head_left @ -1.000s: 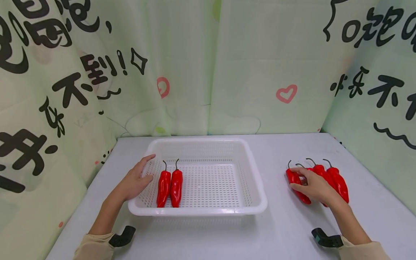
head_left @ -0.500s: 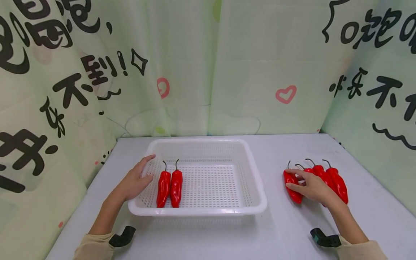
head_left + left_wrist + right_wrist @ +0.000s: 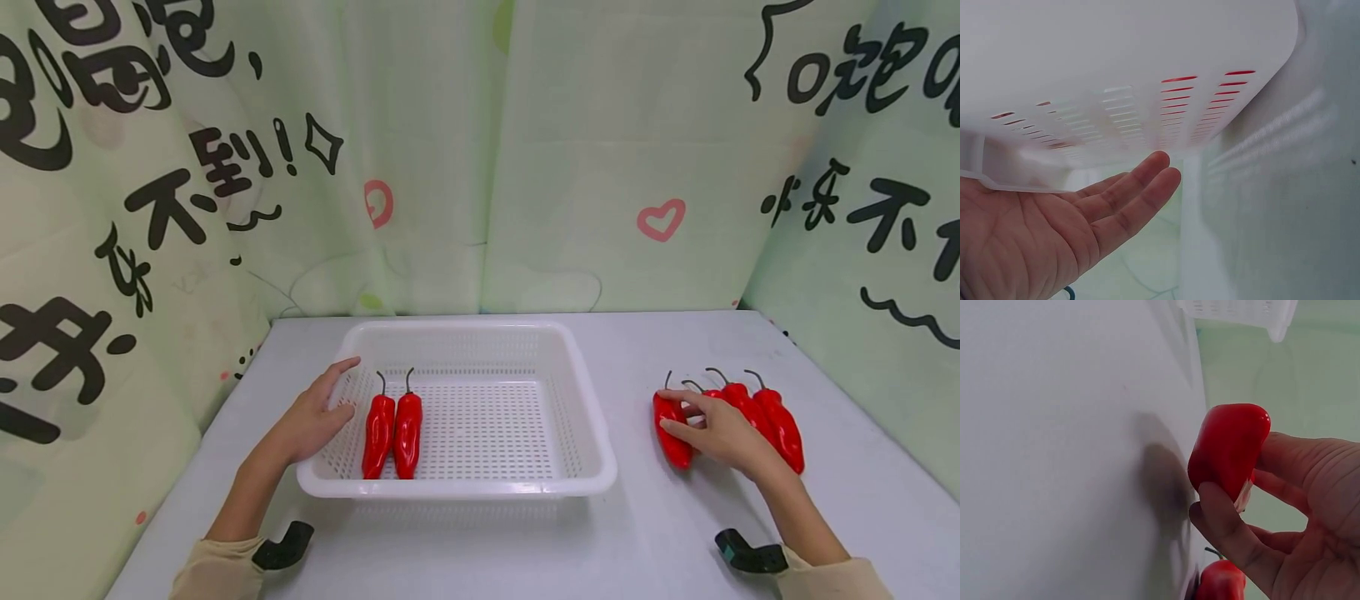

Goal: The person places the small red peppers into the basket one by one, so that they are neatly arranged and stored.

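My right hand (image 3: 716, 429) pinches a red chili pepper (image 3: 670, 433) between thumb and fingertips. In the right wrist view, this chili pepper (image 3: 1229, 447) is held over the white table, its shadow beside it. Several more red chili peppers (image 3: 783, 429) lie just right of and behind the hand, partly hidden by it. At the left edge of the white perforated basket (image 3: 457, 488), my left hand (image 3: 311, 421) touches the rim. From below, the left hand (image 3: 1041, 237) shows straight fingers along the basket's outer side. Two red chili peppers (image 3: 378, 433) lie side by side in the basket's left part.
The white table (image 3: 517, 550) extends around the basket and between it and the loose peppers. Pale green curtains (image 3: 562, 167) with black writing hang behind and along both sides. A black device (image 3: 283, 546) sits at each wrist.
Pinching the chili pepper, my right hand has shifted slightly left, drawing it apart from the other peppers. The left hand and the basket stay where they were.
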Demonstrator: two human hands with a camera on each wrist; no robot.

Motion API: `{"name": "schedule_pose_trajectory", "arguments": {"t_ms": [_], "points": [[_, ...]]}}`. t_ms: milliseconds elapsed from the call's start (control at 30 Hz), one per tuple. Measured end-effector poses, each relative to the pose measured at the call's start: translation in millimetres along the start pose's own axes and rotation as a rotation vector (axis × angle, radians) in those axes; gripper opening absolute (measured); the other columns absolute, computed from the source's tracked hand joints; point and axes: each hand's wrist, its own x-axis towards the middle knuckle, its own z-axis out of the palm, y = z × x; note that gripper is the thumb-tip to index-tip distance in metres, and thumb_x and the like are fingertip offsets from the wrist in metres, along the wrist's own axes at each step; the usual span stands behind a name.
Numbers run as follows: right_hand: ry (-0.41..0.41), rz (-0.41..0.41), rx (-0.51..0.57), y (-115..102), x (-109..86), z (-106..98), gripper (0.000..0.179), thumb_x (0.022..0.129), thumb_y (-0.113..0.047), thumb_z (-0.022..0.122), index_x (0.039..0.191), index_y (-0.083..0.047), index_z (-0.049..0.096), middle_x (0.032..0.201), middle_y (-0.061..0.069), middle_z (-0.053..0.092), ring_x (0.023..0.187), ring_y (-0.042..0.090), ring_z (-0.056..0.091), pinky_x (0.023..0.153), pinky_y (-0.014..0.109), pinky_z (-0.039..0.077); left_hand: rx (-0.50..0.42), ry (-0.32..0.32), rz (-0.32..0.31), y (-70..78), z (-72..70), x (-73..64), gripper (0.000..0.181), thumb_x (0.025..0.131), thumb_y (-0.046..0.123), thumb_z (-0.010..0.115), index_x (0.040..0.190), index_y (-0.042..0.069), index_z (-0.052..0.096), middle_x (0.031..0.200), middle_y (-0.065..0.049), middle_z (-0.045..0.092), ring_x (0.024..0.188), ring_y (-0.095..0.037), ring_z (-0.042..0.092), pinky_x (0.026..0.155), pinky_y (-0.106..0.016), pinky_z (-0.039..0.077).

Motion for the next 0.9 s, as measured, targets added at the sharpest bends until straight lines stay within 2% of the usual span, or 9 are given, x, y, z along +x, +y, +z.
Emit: {"name": "schedule_pose_trajectory", "arguments": {"t_ms": [167,267,633,900], "points": [[0.006,0.002,0.048,-10,-1.2,-7,0.069,0.091,-0.031,0.075,0.148,-0.002,0.048,0.127,0.034,0.056,0.093,0.029,0.062,0.066,0.036,0.063,0.004,0.003,0.003,-0.3,-0.4,0.1,0.074,0.095,0.013,0.059,0.161,0.012,0.023,0.157,-0.028,0.036,0.132,-0.051,0.05,0.09,-0.061,0.057],[0.021,-0.009,0.052,-17,-0.9,-10,0.07,0.092,-0.032,0.075,0.149,-0.003,0.047,0.129,0.035,0.055,0.09,0.026,0.063,0.067,0.037,0.063,0.008,0.001,0.0,-0.2,-1.1,0.3,0.075,0.095,0.013,0.059,0.161,0.012,0.023,0.157,-0.029,0.036,0.132,-0.051,0.049,0.09,-0.061,0.057],[0.048,-0.06,0.084,-42,-5.4,-17,0.075,0.093,-0.034,0.074,0.153,-0.004,0.042,0.133,0.032,0.053,0.1,0.035,0.064,0.07,0.041,0.064,-0.004,-0.002,-0.007,-0.4,-0.3,-0.2,0.074,0.096,0.013,0.059,0.161,0.013,0.023,0.158,-0.028,0.035,0.132,-0.05,0.05,0.089,-0.06,0.057],[0.074,-0.117,0.085,-61,-7.5,-20,0.071,0.094,-0.032,0.073,0.153,-0.006,0.043,0.131,0.03,0.055,0.105,0.039,0.063,0.068,0.04,0.063,-0.01,-0.001,-0.003,-0.1,-0.2,-1.0,0.074,0.096,0.013,0.059,0.161,0.013,0.023,0.158,-0.027,0.035,0.131,-0.051,0.05,0.088,-0.06,0.058]]}}
